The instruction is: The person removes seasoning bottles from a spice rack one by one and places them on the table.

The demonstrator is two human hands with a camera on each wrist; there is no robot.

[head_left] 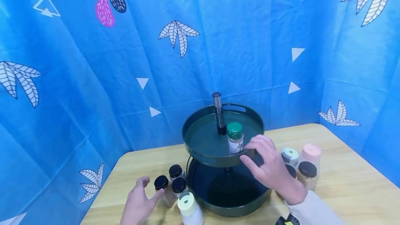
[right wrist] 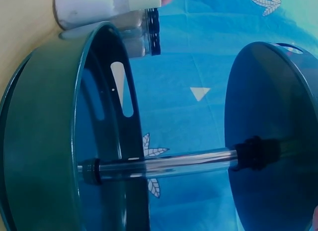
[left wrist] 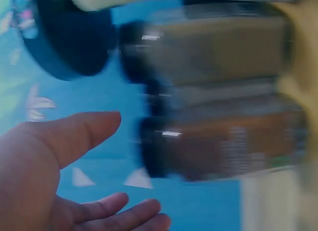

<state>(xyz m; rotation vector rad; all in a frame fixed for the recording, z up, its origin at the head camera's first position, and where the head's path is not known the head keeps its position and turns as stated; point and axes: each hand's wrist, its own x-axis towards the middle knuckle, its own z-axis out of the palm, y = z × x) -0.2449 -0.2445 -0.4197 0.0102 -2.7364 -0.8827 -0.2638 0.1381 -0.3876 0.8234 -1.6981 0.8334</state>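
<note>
A two-tier dark green round rack (head_left: 200, 155) stands on the table, with a green-capped spice bottle (head_left: 235, 139) upright on its upper tier near the front rim. My right hand (head_left: 265, 162) is at that rim beside the bottle, thumb and fingers apart; whether the fingertips touch the rim is unclear. To the left, my left hand (head_left: 140, 200) is spread beside a black-capped jar (head_left: 165, 192). In the left wrist view, this jar (left wrist: 233, 146) holds brown contents, and a gap shows between it and the thumb. The lower tier (right wrist: 44, 141) fills much of the right wrist view.
Left of the rack stand two more black-capped jars (head_left: 178, 185) and a bottle with a pale yellow-green cap (head_left: 191, 209). On the right are a pink-capped bottle (head_left: 311, 153), a pale-capped bottle (head_left: 290, 156) and dark-capped jars (head_left: 307, 174). A blue curtain (head_left: 243, 51) hangs behind the table.
</note>
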